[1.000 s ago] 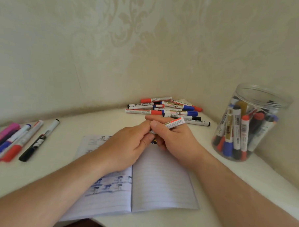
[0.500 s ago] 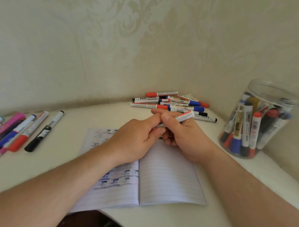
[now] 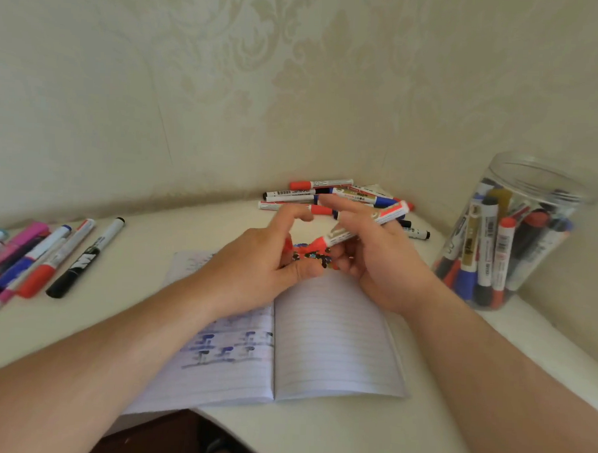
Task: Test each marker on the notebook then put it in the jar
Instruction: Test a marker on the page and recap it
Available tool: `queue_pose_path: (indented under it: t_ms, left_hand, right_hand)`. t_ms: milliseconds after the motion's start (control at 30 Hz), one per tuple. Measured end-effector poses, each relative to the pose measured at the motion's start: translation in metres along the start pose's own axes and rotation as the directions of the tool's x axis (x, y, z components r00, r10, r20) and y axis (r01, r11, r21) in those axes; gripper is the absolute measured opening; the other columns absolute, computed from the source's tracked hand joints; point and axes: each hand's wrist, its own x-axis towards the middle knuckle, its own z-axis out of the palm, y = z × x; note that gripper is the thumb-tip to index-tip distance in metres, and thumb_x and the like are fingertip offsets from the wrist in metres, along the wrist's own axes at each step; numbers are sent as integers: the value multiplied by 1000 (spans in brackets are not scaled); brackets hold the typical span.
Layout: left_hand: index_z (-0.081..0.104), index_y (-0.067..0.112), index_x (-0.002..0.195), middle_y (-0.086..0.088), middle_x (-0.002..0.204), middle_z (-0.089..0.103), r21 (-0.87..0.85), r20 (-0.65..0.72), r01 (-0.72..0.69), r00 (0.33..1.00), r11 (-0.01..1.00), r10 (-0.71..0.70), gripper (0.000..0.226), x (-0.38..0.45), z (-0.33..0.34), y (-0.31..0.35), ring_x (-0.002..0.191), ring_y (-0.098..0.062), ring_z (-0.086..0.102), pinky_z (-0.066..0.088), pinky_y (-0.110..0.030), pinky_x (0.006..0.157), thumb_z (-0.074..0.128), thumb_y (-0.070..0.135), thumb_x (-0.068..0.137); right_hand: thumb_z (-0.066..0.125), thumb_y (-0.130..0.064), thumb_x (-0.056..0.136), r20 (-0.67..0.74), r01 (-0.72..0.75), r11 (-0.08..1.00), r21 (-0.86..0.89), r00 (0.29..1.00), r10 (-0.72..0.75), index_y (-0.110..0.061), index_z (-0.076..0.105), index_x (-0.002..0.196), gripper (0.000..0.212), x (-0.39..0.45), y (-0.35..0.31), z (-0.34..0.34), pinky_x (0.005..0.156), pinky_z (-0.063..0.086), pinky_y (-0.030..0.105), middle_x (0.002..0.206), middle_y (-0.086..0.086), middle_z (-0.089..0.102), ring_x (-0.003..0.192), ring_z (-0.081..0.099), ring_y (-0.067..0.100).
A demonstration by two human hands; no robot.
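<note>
The right hand [image 3: 385, 261] pinches the red-ended white plastic marker [image 3: 366, 224] above the open lined paper notebook [image 3: 333, 344]; the left hand [image 3: 265, 266], fingers curled, grips its red cap [image 3: 287, 244] — pull straight, then scribble before the clear plastic jar [image 3: 516, 232].

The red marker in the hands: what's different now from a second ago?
The hands have drawn apart. The right hand holds the red marker; the left hand seems to have pulled its cap off, though blur hides this. The notebook, jar and the marker pile haven't moved.
</note>
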Motion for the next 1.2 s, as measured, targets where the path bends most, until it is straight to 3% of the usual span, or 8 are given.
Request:
queue_pose_path:
  t_ms: [133, 200, 267, 400, 600, 767, 900, 1200]
  left_hand:
    - [35, 52, 122, 9, 83, 56, -10, 28, 117, 993, 993, -117, 58, -7, -26, -19, 64, -5, 50, 45, -33, 69, 64, 75, 77]
    - [44, 56, 119, 10, 90, 57, 35, 84, 143, 986, 989, -145, 57, -12, -31, -24, 68, -3, 52, 45, -32, 70, 61, 78, 69]
    - [50, 61, 121, 13, 99, 52, 111, 150, 166, 972, 980, -182, 62, -16, -27, -25, 86, 0, 52, 43, -29, 80, 56, 84, 64]
    - [50, 66, 122, 18, 104, 40, 244, 111, 240, 956, 940, -273, 69, -19, -13, -21, 107, -12, 45, 44, -35, 93, 54, 93, 58]
    - [55, 64, 116, 19, 102, 39, 276, 124, 260, 945, 925, -303, 67, -16, -12, -17, 106, -12, 42, 44, -38, 95, 58, 91, 54]
    - [53, 65, 118, 19, 103, 43, 272, 226, 240, 925, 932, -304, 70, -14, -21, -19, 110, -11, 40, 43, -36, 94, 56, 92, 54]
    - [53, 65, 122, 22, 102, 42, 265, 193, 225, 940, 937, -281, 75, -15, -19, -24, 109, -10, 40, 41, -33, 91, 55, 93, 53]
    - [53, 63, 123, 21, 104, 41, 257, 181, 214, 947, 942, -265, 71, -16, -17, -26, 111, -10, 39, 41, -34, 95, 60, 91, 58]
  right_hand:
    - [55, -23, 103, -129, -55, 986, 156, 989, 76, -17, 71, 79, 30, 1, -14, -8, 42, 35, 23, 65, 7, 51, 57, 44, 19]
    - [57, -27, 105, -119, -44, 991, 123, 991, 58, -19, 66, 72, 35, 1, -12, -7, 42, 32, 24, 64, 9, 51, 54, 44, 19]
    - [62, -23, 104, -112, -30, 1000, 6, 993, 30, -22, 64, 67, 36, 0, -8, -3, 43, 30, 25, 61, 7, 52, 52, 44, 19]
    - [70, -4, 94, -106, 17, 970, -242, 993, -43, -16, 60, 71, 28, -3, 1, 2, 46, 35, 27, 57, 8, 51, 50, 43, 20]
    - [74, -10, 87, -129, -1, 870, -492, 989, -72, -9, 61, 79, 15, -9, 6, 23, 46, 42, 22, 54, 2, 62, 46, 56, 11]
    - [77, -14, 84, -168, -64, 832, -552, 985, -36, -4, 60, 77, 20, -8, 16, 35, 46, 43, 23, 58, 9, 68, 44, 60, 9]
    - [76, -12, 85, -212, -115, 851, -512, 977, 5, -11, 56, 70, 25, -4, 18, 33, 50, 45, 32, 57, 9, 68, 47, 63, 16]
    - [76, -10, 86, -203, -116, 850, -514, 979, 11, -11, 56, 70, 26, -2, 19, 35, 50, 47, 33, 59, 13, 68, 48, 61, 18]
